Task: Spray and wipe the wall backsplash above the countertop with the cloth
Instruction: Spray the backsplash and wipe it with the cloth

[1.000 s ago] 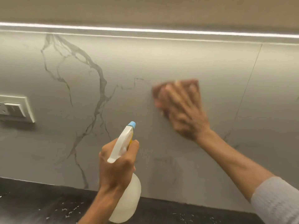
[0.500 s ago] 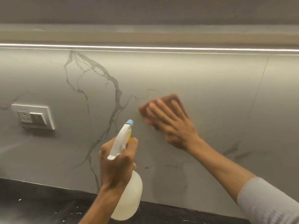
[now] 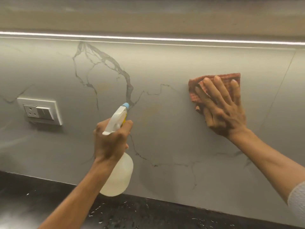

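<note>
A big grey stone-look wall backsplash (image 3: 165, 129) with thin dark crooked lines (image 3: 128, 83) in it fills most of the view. It stands at the far edge of a black speckled countertop (image 3: 49, 195), which runs along the near bottom.

The right hand (image 3: 226, 113) is up on the right part of the wall. Its fingers (image 3: 209, 86) are straight and spread out. They press a folded reddish-orange cloth (image 3: 192, 93) flat against the wall. The cloth sticks out past the fingertips at the top and on the left side. A bit of light grey sleeve (image 3: 297, 200) shows on that arm at the right edge.

The left hand (image 3: 110, 142) is lower and nearer, in the middle of the view. It is wrapped tight round the neck of a white plastic spray bottle (image 3: 120, 176) with a round, see-through body. The bottle hangs below the fist, in the air, just above the countertop. Its small blue nozzle tip (image 3: 126, 105) points up and away at the wall. The fist hides the trigger, so I cannot tell if a finger is on it.

The two hands are well apart and do not touch.

On the left of the wall sits a white square socket plate with a switch (image 3: 39, 110). A long bright strip of light (image 3: 148, 38) runs across the top of the wall, from left to right.
</note>
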